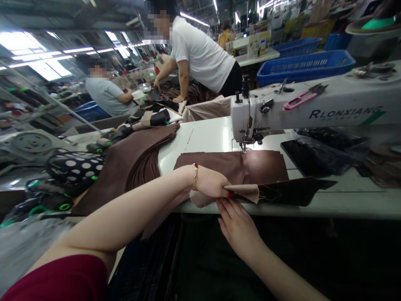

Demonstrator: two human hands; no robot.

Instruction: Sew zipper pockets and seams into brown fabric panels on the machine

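At the near edge of the white sewing table (206, 138), my left hand (210, 184) is closed, pinching a small beige fabric piece (247, 192). That piece lies against a dark brown strip (297, 190) running to the right. My right hand (238, 225) reaches up from below the table edge, its fingers touching the underside of the same beige piece; its fingertips are hidden. A flat brown fabric panel (250, 165) lies on the table just beyond my hands, under the needle (243, 146) of the sewing machine (313, 106).
A stack of brown fabric pieces (138, 163) lies left of the panel, with thread spools (64, 205) further left. Pink snips (302, 98) rest on the machine arm. Black plastic (326, 152) lies at right. Blue crates (305, 65) stand behind. Two people work at tables beyond.
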